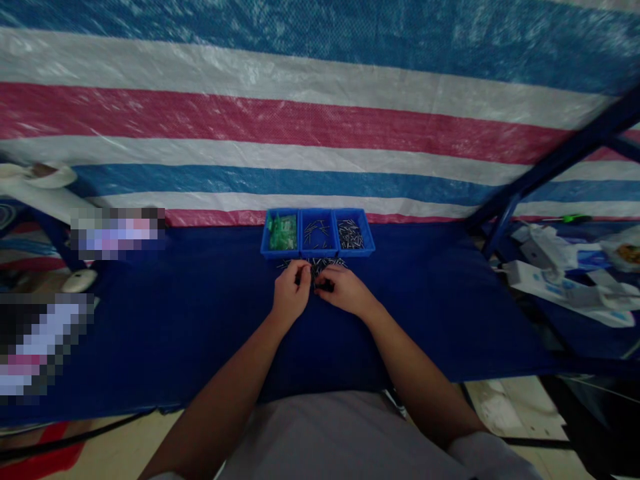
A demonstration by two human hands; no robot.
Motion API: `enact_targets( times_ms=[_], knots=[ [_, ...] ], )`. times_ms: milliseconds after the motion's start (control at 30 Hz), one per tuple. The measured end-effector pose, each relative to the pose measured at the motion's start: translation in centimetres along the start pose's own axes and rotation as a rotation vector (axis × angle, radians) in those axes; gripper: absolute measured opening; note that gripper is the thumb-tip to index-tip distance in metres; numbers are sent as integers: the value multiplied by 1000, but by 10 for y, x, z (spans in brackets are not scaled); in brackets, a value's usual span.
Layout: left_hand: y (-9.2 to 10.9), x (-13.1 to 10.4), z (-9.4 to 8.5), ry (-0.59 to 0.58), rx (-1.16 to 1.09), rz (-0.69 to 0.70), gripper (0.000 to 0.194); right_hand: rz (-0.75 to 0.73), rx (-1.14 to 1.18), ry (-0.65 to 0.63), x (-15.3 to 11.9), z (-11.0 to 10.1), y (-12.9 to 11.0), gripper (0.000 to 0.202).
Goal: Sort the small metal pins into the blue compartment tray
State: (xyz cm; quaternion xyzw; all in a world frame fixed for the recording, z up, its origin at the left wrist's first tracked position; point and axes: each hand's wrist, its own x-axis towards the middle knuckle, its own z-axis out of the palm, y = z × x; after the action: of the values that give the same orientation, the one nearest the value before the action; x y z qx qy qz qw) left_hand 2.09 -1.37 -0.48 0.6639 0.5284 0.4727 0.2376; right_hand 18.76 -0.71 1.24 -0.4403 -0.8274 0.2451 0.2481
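A pile of thin, dark metal pieces, which look like screws or pins, lies on the blue table just in front of three joined blue bins. Both hands are at the near side of this pile, fingertips almost meeting. My left hand is closed with thumb and fingers curled together. Opposite it, my right hand has its fingers pinched together over something dark. What each hand holds is too small and shadowed to name. The left bin contains green plastic packets, the middle bin a few thin pieces, and the right bin many more.
A striped tarp hangs behind the blue tabletop. On the right are a blue metal frame, a white power strip and assorted clutter. Blurred-out objects stand at the left.
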Motion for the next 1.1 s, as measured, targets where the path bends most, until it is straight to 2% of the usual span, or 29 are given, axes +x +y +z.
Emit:
enact_targets(
  times_ms=[300,600,867,1100],
  knots=[
    [3,0,0,-21,19,-16,16,80,14,20,1,-1,-1,14],
    [3,0,0,-25,6,-8,16,10,78,112,1,2,4,31],
    [2,1,1,-49,20,-6,13,53,264,343,2,-3,-1,23],
    [0,0,3,-68,38,4,13,161,489,499,4,7,-3,6]
  ],
)
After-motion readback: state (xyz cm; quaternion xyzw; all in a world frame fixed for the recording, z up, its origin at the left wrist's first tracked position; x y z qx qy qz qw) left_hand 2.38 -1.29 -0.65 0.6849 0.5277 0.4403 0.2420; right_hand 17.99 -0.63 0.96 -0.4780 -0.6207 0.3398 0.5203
